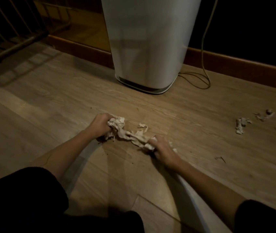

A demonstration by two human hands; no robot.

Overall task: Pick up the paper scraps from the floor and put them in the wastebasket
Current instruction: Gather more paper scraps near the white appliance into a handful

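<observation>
Crumpled pale paper scraps [127, 133] lie bunched on the wooden floor between my hands. My left hand [100, 125] is closed on the left end of the bunch. My right hand [162, 148] grips the right end, low on the floor. One small loose scrap [142, 125] sits just beyond the bunch. More scraps [240, 126] lie scattered at the far right, with smaller bits [265, 115] past them. A tall white wastebasket [150, 47] stands against the wall straight ahead, its top out of view.
A yellowish cable [204, 76] loops on the floor to the right of the wastebasket. A dark metal rack [7, 39] stands at the back left. A wooden skirting board [235, 64] runs along the wall. My dark-clothed knees fill the bottom of the view.
</observation>
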